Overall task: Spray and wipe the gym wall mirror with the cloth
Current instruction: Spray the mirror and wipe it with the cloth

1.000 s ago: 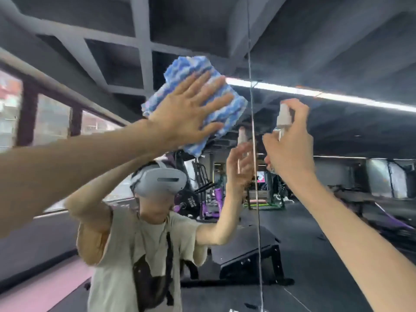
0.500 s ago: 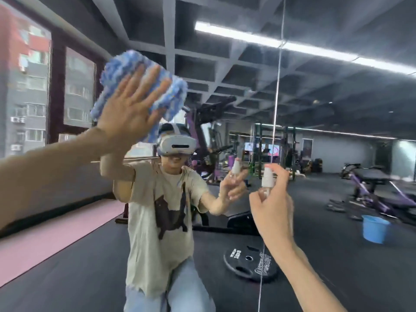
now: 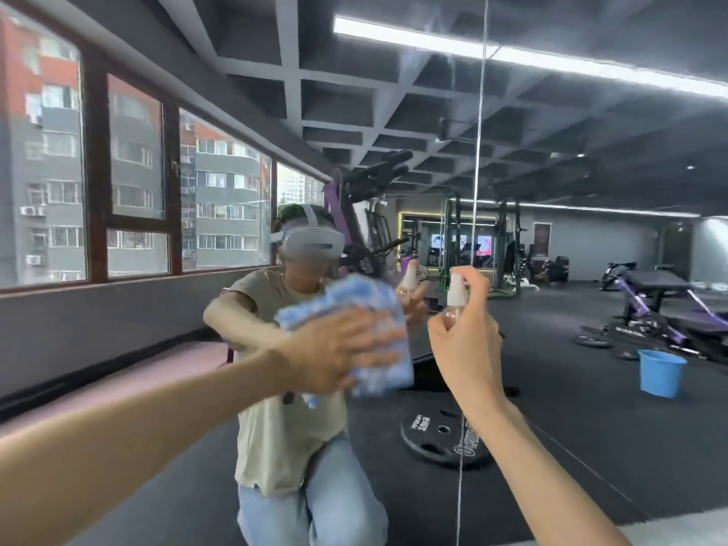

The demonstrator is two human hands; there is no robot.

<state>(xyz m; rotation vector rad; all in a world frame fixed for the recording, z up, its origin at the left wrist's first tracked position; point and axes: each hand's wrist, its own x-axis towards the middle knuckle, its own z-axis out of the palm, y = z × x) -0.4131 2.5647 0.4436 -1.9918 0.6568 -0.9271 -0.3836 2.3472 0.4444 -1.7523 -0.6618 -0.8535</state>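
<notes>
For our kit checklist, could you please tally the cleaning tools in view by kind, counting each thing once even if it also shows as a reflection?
cloth: 1
spray bottle: 1
bucket: 1
Total: 3

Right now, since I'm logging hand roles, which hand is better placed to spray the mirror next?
Right. The right hand grips the spray bottle, finger over its white nozzle, facing the mirror; the left hand presses the blue cloth against it.
</notes>
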